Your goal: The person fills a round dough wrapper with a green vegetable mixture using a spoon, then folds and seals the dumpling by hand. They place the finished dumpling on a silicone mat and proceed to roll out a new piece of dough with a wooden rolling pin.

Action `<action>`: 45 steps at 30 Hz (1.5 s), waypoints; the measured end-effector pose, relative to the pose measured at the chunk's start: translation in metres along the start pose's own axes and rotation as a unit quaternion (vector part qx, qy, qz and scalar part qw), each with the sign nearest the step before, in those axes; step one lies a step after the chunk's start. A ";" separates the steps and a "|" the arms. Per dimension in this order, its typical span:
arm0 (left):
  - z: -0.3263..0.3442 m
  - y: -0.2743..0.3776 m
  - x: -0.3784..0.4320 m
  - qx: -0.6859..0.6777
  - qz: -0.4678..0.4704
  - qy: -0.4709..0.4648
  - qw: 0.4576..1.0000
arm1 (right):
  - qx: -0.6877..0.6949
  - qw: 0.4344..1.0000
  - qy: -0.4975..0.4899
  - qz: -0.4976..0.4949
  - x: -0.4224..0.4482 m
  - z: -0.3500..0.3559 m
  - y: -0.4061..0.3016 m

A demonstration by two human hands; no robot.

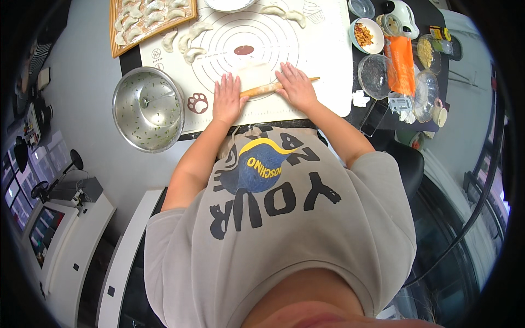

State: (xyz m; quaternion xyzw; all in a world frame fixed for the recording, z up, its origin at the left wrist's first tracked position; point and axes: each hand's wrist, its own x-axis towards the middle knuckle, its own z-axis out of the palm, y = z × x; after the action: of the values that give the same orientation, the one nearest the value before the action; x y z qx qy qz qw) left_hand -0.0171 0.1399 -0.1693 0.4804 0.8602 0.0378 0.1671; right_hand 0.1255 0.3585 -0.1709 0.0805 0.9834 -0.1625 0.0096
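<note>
A wooden rolling pin (pixel 262 89) lies at a slight slant on the white silicone pastry mat (pixel 328 53). My left hand (pixel 227 98) covers its left end, the thumb along the wood and the fingers stretched forward. Farther along, my right hand (pixel 297 87) rests over the pin, and the tapered right tip sticks out past it. Just beyond the pin is a thin, pale sheet of dough (pixel 255 74), hard to tell from the mat. Several shaped dumplings (pixel 194 54) lie on the mat beyond my left hand.
Left of the mat stands a steel mixing bowl (pixel 148 110) with green scraps and a spoon. Rows of dumplings fill a wooden tray (pixel 154 37). On the right are a bowl of chopped filling (pixel 367 36), a glass bowl (pixel 375 76), an orange bag (pixel 400 65) and a phone (pixel 374 118).
</note>
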 end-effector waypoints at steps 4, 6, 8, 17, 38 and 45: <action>0.015 -0.012 -0.019 -0.067 -0.012 0.007 0.998 | 0.014 1.000 0.001 -0.023 -0.022 0.002 -0.014; 0.026 -0.026 -0.012 -0.088 -0.096 0.110 0.985 | 0.035 0.998 0.003 0.042 -0.031 -0.002 -0.013; 0.002 -0.025 0.011 -0.220 -0.179 0.206 0.937 | 0.056 0.992 0.004 0.111 -0.042 -0.006 -0.006; -0.027 0.038 0.054 -0.020 -0.021 -0.098 0.995 | 0.303 0.874 0.121 0.360 -0.022 -0.008 0.053; -0.003 -0.025 0.073 -0.072 -0.186 0.142 0.969 | -0.074 0.993 0.092 -0.004 0.140 -0.014 0.032; -0.022 -0.030 0.095 -0.003 -0.174 0.118 0.978 | -0.049 0.995 0.069 0.051 0.151 0.009 0.047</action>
State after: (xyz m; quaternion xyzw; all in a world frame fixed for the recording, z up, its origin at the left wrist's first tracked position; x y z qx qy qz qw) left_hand -0.0941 0.2055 -0.1792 0.3146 0.9442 0.0671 0.0703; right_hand -0.0159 0.4228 -0.2013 0.1408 0.9831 -0.1075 -0.0462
